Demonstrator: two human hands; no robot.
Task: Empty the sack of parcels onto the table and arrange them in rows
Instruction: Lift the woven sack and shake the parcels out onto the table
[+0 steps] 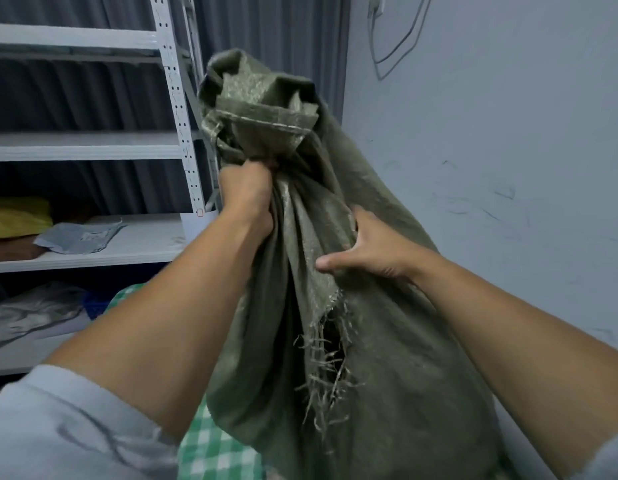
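A large olive-green woven sack [387,358] stands upright in front of me, bulging at the bottom, with a frayed tear in its side. My left hand [246,195] grips the bunched neck of the sack just below its folded top. Lower down, my right hand [366,249] clutches a fold of the cloth on the sack's side, thumb pointing left. The parcels inside are hidden. A green-and-white checked tablecloth [214,448] shows under the sack.
A white metal shelving rack [175,109] stands at the left, holding a grey mailer bag [78,237], a yellow bag [16,216] and a crumpled grey bag [33,313]. A pale wall [508,150] with a hanging cable rises on the right.
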